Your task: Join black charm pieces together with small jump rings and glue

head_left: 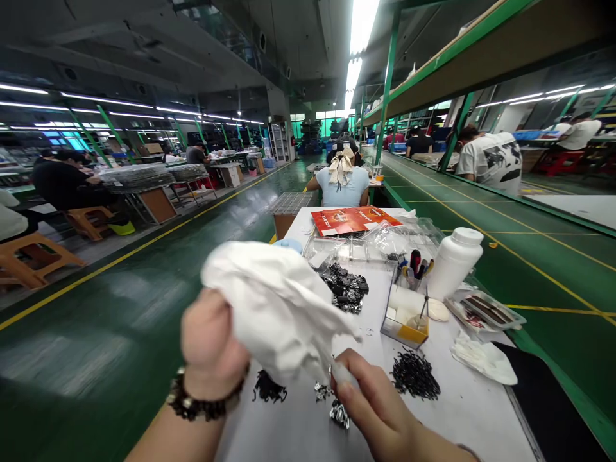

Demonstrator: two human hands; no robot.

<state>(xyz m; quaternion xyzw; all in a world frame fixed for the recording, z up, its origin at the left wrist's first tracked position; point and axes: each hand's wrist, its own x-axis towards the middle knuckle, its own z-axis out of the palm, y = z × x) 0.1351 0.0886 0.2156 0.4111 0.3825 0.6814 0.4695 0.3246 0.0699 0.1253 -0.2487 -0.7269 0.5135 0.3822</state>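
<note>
My left hand (212, 340), blurred and wearing a dark beaded bracelet, is closed round a crumpled white cloth (274, 308) held up above the table. The cloth's lower right edge reaches my right hand (370, 398). Thumb and forefinger of that hand are pinched together, with a pale covering (344, 375) at the fingertips; what they grip is too small to make out. Under the hands lie small shiny metallic pieces (339, 414) and a pile of thin black parts (269, 387). To the right is another pile of black parts (416, 374).
A clear box (407, 314) with white rolls, a white bottle (455, 263) and a pen holder (412, 276) stand at the right. Shiny black parts (346, 287) and a red printed sheet (353, 219) lie further back. A seated person (342, 183) is ahead.
</note>
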